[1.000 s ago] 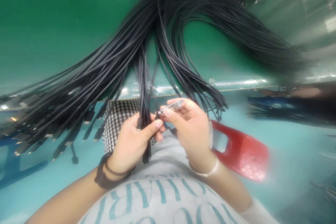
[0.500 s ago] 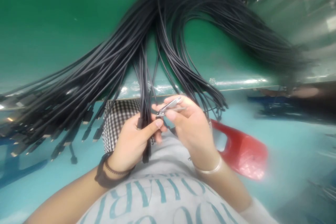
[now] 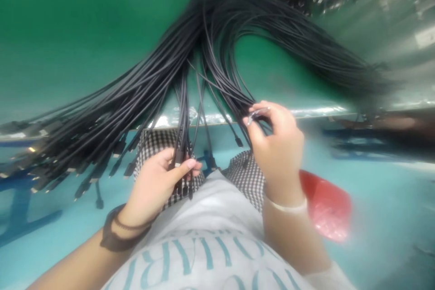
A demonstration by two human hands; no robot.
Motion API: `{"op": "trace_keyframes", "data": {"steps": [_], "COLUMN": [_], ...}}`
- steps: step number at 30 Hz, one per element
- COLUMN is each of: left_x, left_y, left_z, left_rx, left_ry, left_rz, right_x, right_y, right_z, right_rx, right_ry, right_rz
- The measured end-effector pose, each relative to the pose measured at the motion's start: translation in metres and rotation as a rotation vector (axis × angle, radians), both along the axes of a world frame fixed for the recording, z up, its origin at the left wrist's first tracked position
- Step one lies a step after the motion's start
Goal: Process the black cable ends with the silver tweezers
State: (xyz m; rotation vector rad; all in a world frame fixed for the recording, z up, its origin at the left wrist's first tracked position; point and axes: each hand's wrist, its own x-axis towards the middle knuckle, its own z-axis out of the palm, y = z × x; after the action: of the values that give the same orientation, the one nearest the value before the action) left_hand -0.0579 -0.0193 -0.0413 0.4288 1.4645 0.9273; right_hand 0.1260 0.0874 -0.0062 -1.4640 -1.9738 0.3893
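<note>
A dense bundle of thin black cables fans out and hangs down in front of me, with plugs at the ends. My left hand is shut around a few cable ends, its thumb lying across a plug. My right hand pinches a small metal clipper among the cables on the right of the fan. Its fingers hide most of the clipper, and its blades are hard to make out.
A green panel stands behind the cables, and a checked cloth lies across my lap. A red plastic seat part sits to the right, above a teal floor. Blurred dark cables lie farther right.
My right hand has moved up and to the right with the clipper, away from my left hand and into the cables. My left hand has dropped slightly lower.
</note>
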Motion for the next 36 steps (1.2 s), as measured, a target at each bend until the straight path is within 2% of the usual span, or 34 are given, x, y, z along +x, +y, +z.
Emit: {"op": "trace_keyframes", "data": {"steps": [4,6,10,15,18,21,23,29,36], "left_x": [0.009,0.016,0.025,0.025,0.025,0.025,0.025,0.024,0.023], "left_y": [0.001,0.001,0.003,0.003,0.0,0.0,0.001,0.007,0.006], "left_z": [0.001,-0.003,-0.013,-0.008,0.0,0.005,0.009,0.022,0.025], "left_rx": [-0.002,0.031,0.056,0.005,-0.019,0.057,0.113,0.154,0.156], "left_ry": [-0.249,-0.191,-0.062,-0.162,-0.2,-0.172,-0.142,-0.106,-0.004], "left_rz": [0.056,0.076,0.08,0.029,0.033,-0.011,-0.047,-0.112,-0.09], "right_x": [0.0,-0.005,-0.011,-0.009,-0.01,-0.014,-0.018,-0.024,-0.027], "right_y": [-0.001,-0.009,-0.027,-0.041,-0.046,-0.05,-0.052,-0.054,-0.054], "right_z": [-0.009,-0.005,0.007,0.008,0.005,0.002,0.002,0.01,0.013], "right_rx": [0.053,0.015,-0.202,-0.261,-0.442,-0.717,-0.813,-0.849,-0.865], "right_ry": [0.082,0.189,0.42,0.377,0.533,0.777,0.872,1.063,1.057], "right_rz": [-0.044,-0.048,0.026,0.105,0.091,0.029,-0.027,-0.054,-0.06]}}
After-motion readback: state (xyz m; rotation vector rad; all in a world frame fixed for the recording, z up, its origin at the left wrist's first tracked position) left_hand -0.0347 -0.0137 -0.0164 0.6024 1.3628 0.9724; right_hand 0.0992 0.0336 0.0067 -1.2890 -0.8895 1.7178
